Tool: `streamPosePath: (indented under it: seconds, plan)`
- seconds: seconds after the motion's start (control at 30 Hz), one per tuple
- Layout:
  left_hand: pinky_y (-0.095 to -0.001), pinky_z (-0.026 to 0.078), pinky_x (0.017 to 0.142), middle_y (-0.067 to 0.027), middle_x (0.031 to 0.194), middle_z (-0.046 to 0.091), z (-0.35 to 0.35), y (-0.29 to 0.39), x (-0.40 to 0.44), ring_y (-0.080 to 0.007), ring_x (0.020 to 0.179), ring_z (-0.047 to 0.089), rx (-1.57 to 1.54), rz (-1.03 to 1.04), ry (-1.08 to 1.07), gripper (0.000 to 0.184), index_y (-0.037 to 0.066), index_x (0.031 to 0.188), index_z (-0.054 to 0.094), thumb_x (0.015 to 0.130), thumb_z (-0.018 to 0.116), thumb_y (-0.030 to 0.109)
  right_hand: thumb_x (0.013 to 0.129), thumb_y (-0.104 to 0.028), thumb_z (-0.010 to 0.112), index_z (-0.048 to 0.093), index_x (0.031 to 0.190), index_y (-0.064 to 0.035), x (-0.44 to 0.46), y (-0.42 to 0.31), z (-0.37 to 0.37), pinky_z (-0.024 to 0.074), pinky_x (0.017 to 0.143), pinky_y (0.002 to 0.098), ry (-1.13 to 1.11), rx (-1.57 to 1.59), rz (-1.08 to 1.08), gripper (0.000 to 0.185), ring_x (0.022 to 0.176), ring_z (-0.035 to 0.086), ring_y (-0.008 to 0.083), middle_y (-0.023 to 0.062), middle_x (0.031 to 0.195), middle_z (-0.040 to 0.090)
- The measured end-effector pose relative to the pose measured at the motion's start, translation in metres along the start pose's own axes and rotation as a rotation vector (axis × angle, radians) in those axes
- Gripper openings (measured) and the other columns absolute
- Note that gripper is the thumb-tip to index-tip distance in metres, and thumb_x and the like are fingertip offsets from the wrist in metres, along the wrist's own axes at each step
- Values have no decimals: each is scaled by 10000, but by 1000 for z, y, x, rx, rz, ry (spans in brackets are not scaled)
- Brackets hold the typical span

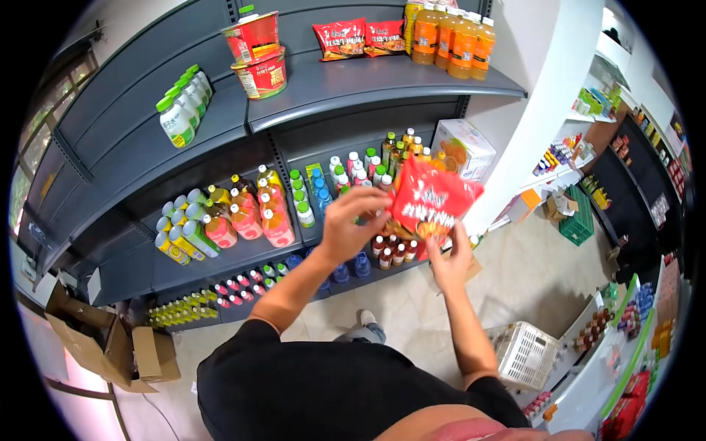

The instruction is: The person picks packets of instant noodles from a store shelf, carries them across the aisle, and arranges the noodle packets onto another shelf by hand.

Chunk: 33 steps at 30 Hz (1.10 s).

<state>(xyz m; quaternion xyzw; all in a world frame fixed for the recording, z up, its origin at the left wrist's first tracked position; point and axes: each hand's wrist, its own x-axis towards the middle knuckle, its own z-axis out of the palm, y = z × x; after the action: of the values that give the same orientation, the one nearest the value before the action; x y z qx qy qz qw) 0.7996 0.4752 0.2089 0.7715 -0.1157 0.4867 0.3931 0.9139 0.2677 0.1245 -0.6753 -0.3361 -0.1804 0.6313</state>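
Bright light; fisheye distortion bows the shelf (pixel 390 92) (corners go black); soft shadows dim the floor (pixel 518 290).

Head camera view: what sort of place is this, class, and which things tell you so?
Probably a small grocery shop: a dark shelf unit carries grouped drink bottles and packets much like the held red packet; more stocked shelving stands opposite.

We had a bright red packet (pixel 435 189) with white lettering and orangey food art, and our shelf (pixel 368 82) was plain dark grey. We also had white bottles (pixel 176 125) with green caps (pixel 164 104), amber bottles (pixel 462 44) with orange labels (pixel 482 50), red noodle cups (pixel 262 76), a black shirt (pixel 316 389), plus one off-white crate (pixel 526 356) and a green crate (pixel 578 224).
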Motion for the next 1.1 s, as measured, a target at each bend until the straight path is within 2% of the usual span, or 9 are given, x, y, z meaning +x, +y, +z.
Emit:
streamPosePath:
  seconds: [0.3,0.43,0.5,0.57,0.63,0.73,0.93,0.97,1.1]
  plan:
    - [-356,576,933,-164,1372,655,0,-73,135,-310,1202,680,278,8,50,528,78,1335,665,822,771,19,843,-105,792,594,1231,106,235,23,63,530,838,327,-111,160,-281,484,910,661,231,143,1017,653]
    - [-444,353,1199,-224,1557,461,7,-90,192,-393,1439,441,541,134,-124,811,-16,1514,442,815,822,146,847,-92,789,580,1290,91,318,31,74,547,826,335,-88,50,-385,524,923,670,236,152,1015,650]
    - [-452,268,1239,-261,1604,364,5,-118,223,-393,1493,341,570,46,-165,888,-62,1536,367,854,800,307,897,-168,754,580,1317,69,365,29,89,533,841,386,-67,-93,-505,513,941,664,346,201,1034,651]
    - [-408,367,1172,-223,1621,360,3,-144,258,-316,1474,392,592,-106,-161,840,-35,1561,349,926,733,359,913,-222,723,589,1303,53,412,43,114,525,842,447,-121,-192,-536,495,1001,655,406,220,1069,662]
    - [-359,462,1063,-142,1429,581,0,-189,295,-223,1302,562,432,-190,-122,776,-3,1567,365,940,719,287,907,-281,725,657,1168,25,444,47,138,556,824,472,-114,-341,-571,408,939,696,399,208,992,707]
    - [-371,488,1003,-207,1315,629,0,-215,334,-269,1132,645,317,-295,-106,581,-17,1377,553,900,698,280,889,-333,736,711,975,-36,474,44,169,587,795,501,-118,-616,-579,310,843,736,379,179,865,746]
    - [-359,538,849,-156,941,757,16,-229,356,-231,876,713,527,-390,43,444,11,1183,687,854,676,310,915,-309,695,714,1040,-52,512,82,204,581,832,513,-315,-592,-391,286,936,737,386,194,952,757]
    - [-329,466,1045,-238,1276,695,17,-220,359,-237,1197,662,547,-514,-91,714,-47,1468,514,881,690,319,917,-307,693,713,1056,-54,518,94,209,579,837,515,-328,-561,-383,289,946,735,384,190,964,758]
    - [-340,467,1057,-264,1360,624,19,-281,354,-288,1242,639,512,-606,-124,740,-59,1496,465,869,705,250,912,-306,697,677,1180,-71,517,92,199,576,863,487,-464,-638,-284,357,1030,717,358,175,1065,751]
